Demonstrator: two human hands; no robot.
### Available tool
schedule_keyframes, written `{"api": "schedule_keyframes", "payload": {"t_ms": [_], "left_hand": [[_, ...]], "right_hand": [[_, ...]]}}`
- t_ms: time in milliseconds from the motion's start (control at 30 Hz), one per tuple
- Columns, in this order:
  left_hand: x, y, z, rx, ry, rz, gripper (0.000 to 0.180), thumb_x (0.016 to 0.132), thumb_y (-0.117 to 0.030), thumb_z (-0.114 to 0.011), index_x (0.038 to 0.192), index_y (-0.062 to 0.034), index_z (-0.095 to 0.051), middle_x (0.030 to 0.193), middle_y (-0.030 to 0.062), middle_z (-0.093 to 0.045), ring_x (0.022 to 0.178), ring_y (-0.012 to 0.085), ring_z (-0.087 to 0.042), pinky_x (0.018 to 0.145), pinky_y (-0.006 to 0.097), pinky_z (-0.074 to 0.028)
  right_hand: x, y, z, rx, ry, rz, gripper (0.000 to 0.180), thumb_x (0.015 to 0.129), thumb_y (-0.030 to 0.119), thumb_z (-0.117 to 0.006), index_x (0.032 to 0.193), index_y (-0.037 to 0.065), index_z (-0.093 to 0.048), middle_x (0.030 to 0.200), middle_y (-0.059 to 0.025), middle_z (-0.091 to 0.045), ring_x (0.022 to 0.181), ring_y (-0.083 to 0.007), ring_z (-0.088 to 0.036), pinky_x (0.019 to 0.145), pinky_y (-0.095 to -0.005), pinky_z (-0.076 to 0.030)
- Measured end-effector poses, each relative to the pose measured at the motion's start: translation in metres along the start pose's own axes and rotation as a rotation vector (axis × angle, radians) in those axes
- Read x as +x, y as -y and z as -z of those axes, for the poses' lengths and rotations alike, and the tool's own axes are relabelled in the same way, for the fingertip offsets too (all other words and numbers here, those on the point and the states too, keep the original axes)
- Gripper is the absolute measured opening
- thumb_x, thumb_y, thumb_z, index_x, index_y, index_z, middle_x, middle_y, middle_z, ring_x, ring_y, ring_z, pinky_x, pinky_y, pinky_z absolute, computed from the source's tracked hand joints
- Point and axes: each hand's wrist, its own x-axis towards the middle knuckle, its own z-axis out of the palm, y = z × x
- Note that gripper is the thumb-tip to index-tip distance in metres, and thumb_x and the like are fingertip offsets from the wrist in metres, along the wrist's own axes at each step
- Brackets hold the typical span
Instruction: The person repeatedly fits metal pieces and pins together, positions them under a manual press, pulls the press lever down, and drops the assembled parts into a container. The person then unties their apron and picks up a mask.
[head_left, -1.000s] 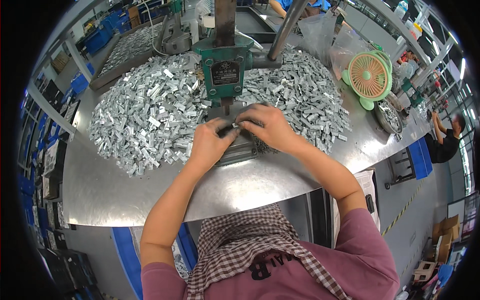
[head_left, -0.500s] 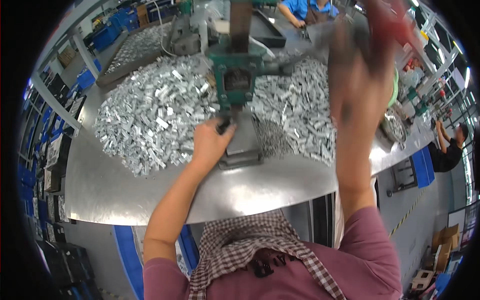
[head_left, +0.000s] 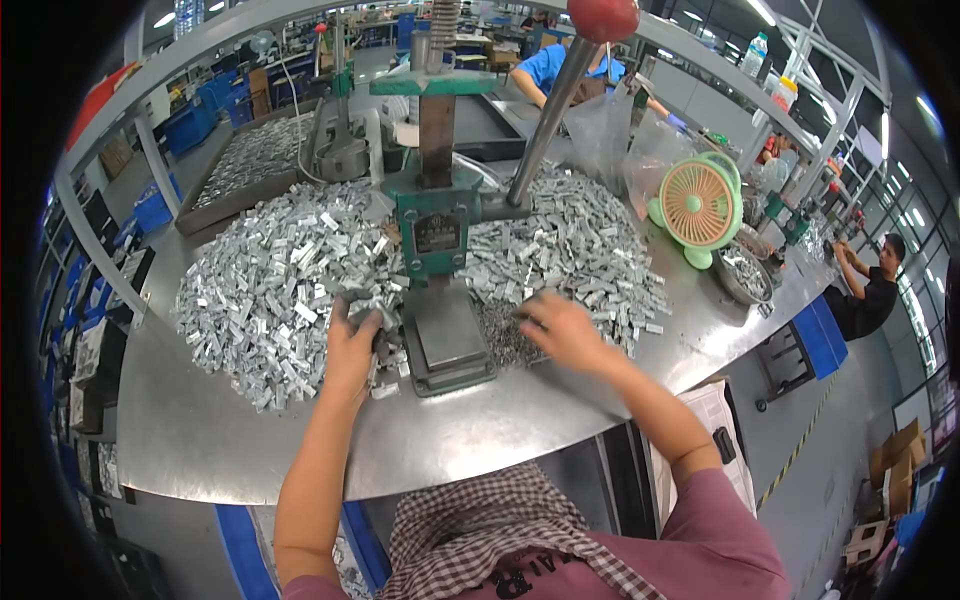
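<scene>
Spreading across the middle of the frame, a metal table (head_left: pixel 220 445) carries everything close to the hands; on it, at centre, stands a green press (head_left: pixel 432 240), its lever (head_left: pixel 545 125) slanting up to a red knob (head_left: pixel 603 18) at the top edge; left of the press lies a broad pile of silver metal pieces (head_left: pixel 275 295), and right of it, a second pile (head_left: pixel 590 255); a green fan (head_left: pixel 697 204) with an orange grille stands in the upper right.

The left hand (head_left: pixel 350 345) is at the near right edge of the left pile, just left of the press base (head_left: pixel 447 335), thumb and forefinger apart; I cannot tell whether a piece sits between them; the right hand (head_left: pixel 562 332), slightly blurred, is right of the base with fingers bent, its grip impossible to tell; its fingertips are over or beside a small heap of tiny dark parts (head_left: pixel 503 330), contact unclear.
</scene>
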Motion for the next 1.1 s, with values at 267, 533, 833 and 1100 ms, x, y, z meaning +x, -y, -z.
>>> {"api": "schedule_keyframes", "payload": {"t_ms": [267,533,833,1100], "left_hand": [[-0.018,-0.015,-0.002,0.117,0.237,0.125,0.041,0.075,0.004,-0.062,0.113,-0.0035,-0.049,0.087,0.0027,-0.056,0.072,0.0077,-0.054,0.06,0.021,-0.044],[-0.018,-0.006,-0.032,0.63,0.224,-0.156,0.028,0.07,-0.021,-0.073,0.082,0.0032,-0.065,0.073,0.0102,-0.06,0.064,0.0166,-0.056,0.061,0.028,-0.044],[-0.019,0.004,-0.044,0.656,0.177,-0.386,0.024,0.068,-0.014,-0.072,0.084,0.0019,-0.065,0.08,0.0131,-0.061,0.063,0.0243,-0.057,0.061,0.031,-0.045],[-0.007,0.011,-0.034,0.68,0.137,-0.356,0.024,0.069,-0.014,-0.071,0.085,0.0015,-0.066,0.08,0.0139,-0.062,0.062,0.023,-0.057,0.06,0.031,-0.045]], "right_hand": [[0.012,-0.019,-0.033,0.059,-0.011,0.002,0.02,0.08,0.021,-0.06,0.09,0.004,-0.056,0.088,-0.0171,-0.051,0.083,-0.036,-0.053,0.07,-0.0429,-0.044],[0.026,-0.017,-0.026,0.896,0.192,-0.382,0.022,0.079,0.014,-0.061,0.093,-0.003,-0.062,0.087,-0.0069,-0.063,0.083,-0.013,-0.055,0.079,-0.0274,-0.043],[0.017,-0.012,-0.031,0.985,0.209,-0.434,0.022,0.079,0.013,-0.06,0.094,-0.003,-0.062,0.089,-0.0065,-0.063,0.085,-0.0124,-0.055,0.08,-0.0264,-0.042],[0.024,-0.014,-0.032,0.774,0.197,-0.38,0.029,0.083,0.023,-0.06,0.094,-0.004,-0.06,0.087,-0.0152,-0.061,0.082,-0.0212,-0.057,0.074,-0.0327,-0.044]]}}
